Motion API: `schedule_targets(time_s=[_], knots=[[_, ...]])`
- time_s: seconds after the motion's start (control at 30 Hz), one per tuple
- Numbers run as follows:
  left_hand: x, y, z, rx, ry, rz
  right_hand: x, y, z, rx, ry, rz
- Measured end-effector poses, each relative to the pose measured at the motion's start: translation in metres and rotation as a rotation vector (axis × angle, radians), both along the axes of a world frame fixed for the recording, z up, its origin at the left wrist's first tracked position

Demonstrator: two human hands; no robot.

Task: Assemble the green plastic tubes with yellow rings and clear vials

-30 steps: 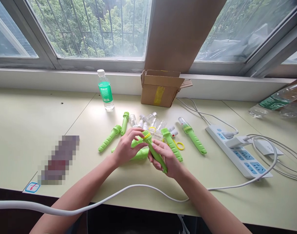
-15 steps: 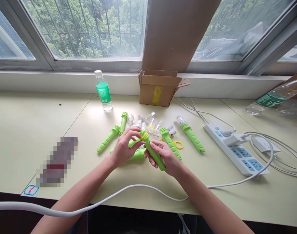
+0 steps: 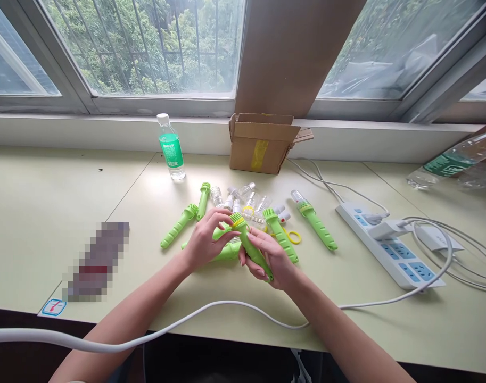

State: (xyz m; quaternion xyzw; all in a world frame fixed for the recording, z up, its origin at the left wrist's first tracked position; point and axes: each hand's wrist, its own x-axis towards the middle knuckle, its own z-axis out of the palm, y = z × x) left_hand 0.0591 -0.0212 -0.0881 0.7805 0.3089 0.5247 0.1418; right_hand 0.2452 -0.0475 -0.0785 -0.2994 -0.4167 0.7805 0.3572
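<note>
My right hand (image 3: 272,258) is wrapped round a green plastic flashlight body (image 3: 254,252), which is tilted with its threaded end up and to the left. At that end, the fingers of my left hand (image 3: 205,234) pinch a yellow ring (image 3: 238,222) around the thread. More green bodies lie close by: a ridged one (image 3: 179,226), an upright-pointing one (image 3: 203,201), one beside my right hand (image 3: 281,236) and one partly under my left hand (image 3: 229,252). Behind my hands is a pile of clear plastic caps (image 3: 250,201). A loose yellow ring (image 3: 294,237) rests right of them.
A green piece with a clear cap (image 3: 316,223) lies to the right. Further right is a power strip (image 3: 386,247) with plugs and cables. A white cable (image 3: 227,304) crosses the near table. At the back stand a water bottle (image 3: 171,149) and a cardboard box (image 3: 262,149).
Hardly anything differs. The view has shifted slightly, and both hands keep the same hold, with the left fingers still at the yellow ring.
</note>
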Motion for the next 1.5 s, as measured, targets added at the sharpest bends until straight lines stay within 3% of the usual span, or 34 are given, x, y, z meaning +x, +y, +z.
schedule_targets(time_s=[0.63,0.9,1.23,1.5], knots=[[-0.0002,-0.0008,-0.002,-0.055,-0.027,-0.044,0.0023,0.0041,-0.0009,0.057,-0.036,0.016],[-0.0006,-0.0016,0.002,-0.025,-0.017,-0.04,0.0018,0.0029,-0.0015,0.006,-0.02,0.049],[0.0011,-0.0012,-0.0041,-0.051,-0.018,-0.075,0.0046,0.0033,-0.0026,-0.068,0.065,0.072],[-0.0004,-0.001,0.0008,-0.052,-0.034,-0.088,0.004,0.0048,-0.0038,-0.069,0.064,0.025]])
